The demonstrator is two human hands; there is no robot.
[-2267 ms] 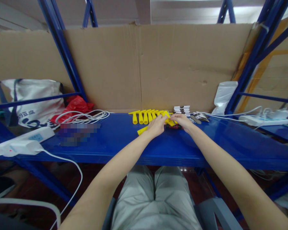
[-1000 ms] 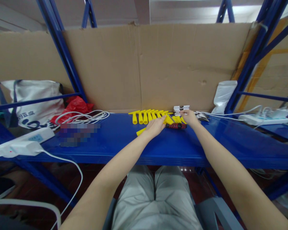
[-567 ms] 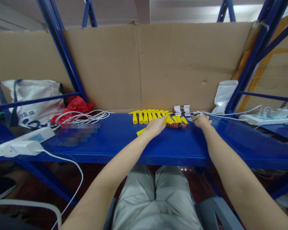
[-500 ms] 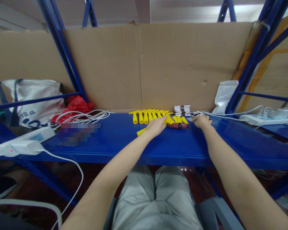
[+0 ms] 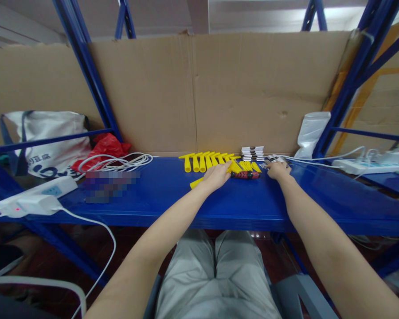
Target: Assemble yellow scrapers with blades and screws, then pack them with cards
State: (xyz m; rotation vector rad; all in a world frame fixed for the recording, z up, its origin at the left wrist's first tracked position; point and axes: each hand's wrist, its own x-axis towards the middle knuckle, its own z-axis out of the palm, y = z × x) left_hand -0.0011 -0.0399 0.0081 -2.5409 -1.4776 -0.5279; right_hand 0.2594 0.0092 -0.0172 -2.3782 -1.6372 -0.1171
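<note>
My left hand (image 5: 217,175) lies on the blue shelf (image 5: 173,195) with its fingers curled on a yellow plastic piece (image 5: 234,167), at the right end of a row of several yellow T-shaped pieces (image 5: 199,161). A red and black handle (image 5: 245,175) lies just right of that hand. My right hand (image 5: 278,170) rests further right, its fingers bent down onto small dark and white cards (image 5: 271,159); what they grip is hidden. A stack of white cards (image 5: 252,153) stands behind, against the cardboard.
A cardboard wall (image 5: 199,93) closes the back of the shelf. Left: coiled white cable (image 5: 116,161), red bag (image 5: 103,146), white tote bag (image 5: 49,137), power strip (image 5: 33,197). Right: white pouch (image 5: 312,133), another power strip (image 5: 365,166), blue rack posts (image 5: 349,79).
My right hand left the red and black handle and moved right to the small cards, then settled there. My left hand has stayed on the yellow pieces.
</note>
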